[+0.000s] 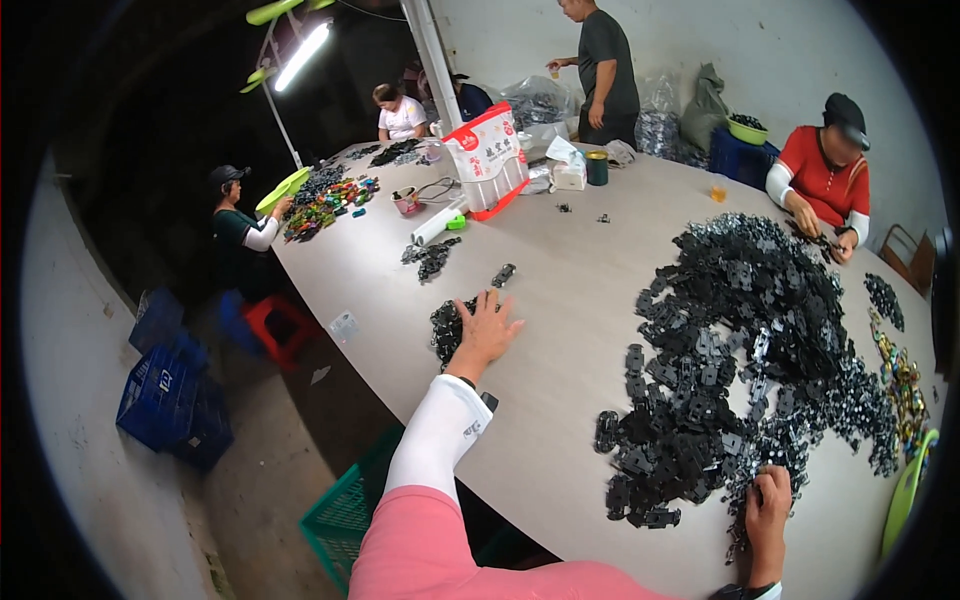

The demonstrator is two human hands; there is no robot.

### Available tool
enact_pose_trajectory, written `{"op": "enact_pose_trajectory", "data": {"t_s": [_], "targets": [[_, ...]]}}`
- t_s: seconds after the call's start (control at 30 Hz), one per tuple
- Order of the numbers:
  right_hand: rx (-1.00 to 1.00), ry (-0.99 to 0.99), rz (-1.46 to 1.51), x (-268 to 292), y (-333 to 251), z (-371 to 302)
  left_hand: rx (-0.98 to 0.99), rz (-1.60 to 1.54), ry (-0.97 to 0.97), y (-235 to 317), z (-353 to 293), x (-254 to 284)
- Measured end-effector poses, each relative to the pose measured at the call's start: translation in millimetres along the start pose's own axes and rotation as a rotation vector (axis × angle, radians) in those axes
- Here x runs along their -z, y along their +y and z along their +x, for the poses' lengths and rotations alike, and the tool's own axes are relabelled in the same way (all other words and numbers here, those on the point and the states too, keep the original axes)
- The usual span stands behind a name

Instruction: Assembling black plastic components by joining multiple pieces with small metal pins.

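Observation:
My left hand (484, 333) reaches out with fingers spread, resting on or just beside a small heap of dark toy-car chassis pieces (446, 335). A single chassis piece (503, 274) lies just beyond its fingertips. At the lower right, my right hand (768, 508) has its fingers curled down at the near edge of a large pile. Black flat chassis pieces (655, 430) and small silver metal parts (800, 430) make up that pile. Whatever sits between my right fingertips is hidden from view.
A co-worker in red (835, 180) handles pieces across the table (560, 400). Others stand or sit at its far end, near colourful parts (335, 205). A red-and-white bag (488, 160) stands mid-table, a cup (718, 190) farther right. A green crate (345, 510) is below the near edge.

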State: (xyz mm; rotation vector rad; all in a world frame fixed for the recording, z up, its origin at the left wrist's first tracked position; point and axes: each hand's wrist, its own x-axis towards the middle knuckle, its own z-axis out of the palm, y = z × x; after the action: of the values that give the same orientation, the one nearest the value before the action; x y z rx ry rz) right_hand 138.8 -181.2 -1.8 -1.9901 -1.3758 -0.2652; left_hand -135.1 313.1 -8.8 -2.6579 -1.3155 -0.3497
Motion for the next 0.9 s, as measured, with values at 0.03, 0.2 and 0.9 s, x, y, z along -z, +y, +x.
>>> {"op": "enact_pose_trajectory", "data": {"t_s": [0.03, 0.2, 0.9], "targets": [[0.013, -0.001, 0.003, -1.2, 2.0, -0.2, -0.001, -0.072, 0.047, 2.8, -1.7, 1.2], [0.001, 0.006, -0.005, -1.0, 2.5, -1.0, -0.009, -0.220, 0.092, 1.6, -23.0, 35.4], [-0.060, -0.107, -0.246, -0.8, 3.7, 3.6, 0.254, -0.092, 0.133, -203.1, 45.6, -51.2]]}}
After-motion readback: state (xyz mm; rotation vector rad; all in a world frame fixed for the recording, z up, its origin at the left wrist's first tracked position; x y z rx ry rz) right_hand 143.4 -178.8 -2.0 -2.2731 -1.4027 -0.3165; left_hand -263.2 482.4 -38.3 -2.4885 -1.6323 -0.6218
